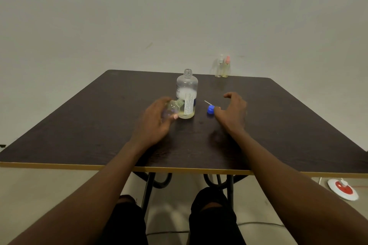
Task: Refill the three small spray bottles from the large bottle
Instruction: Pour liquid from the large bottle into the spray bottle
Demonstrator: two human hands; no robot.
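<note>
**Third small bottle in the left hand, blue spray head lying loose**

The large bottle [187,89] stands upright and uncapped near the middle of the table [79,125], with only a shallow layer of pale yellow liquid at its bottom. The left hand [157,119] has its fingers wrapped round a small clear spray bottle [173,107], which is tilted with its open neck toward the large bottle's label. It seems to hold pale yellow liquid, though motion blur makes the level hard to read.

The blue spray cap [210,110], with its thin dip tube [208,102], lies on the table just right of the large bottle. The right hand [233,113] hovers just beside it, fingers spread and holding nothing. Whether the thumb touches the cap I cannot tell.

Two more small bottles stand side by side at the far edge, one clear-capped [219,67] and one pink-capped [226,67], both with yellowish liquid.

The table is dark wood-grain with a light edge band and sits against a plain pale wall [119,16]. A round white-and-red device [343,188] lies on the floor to the right.
</note>
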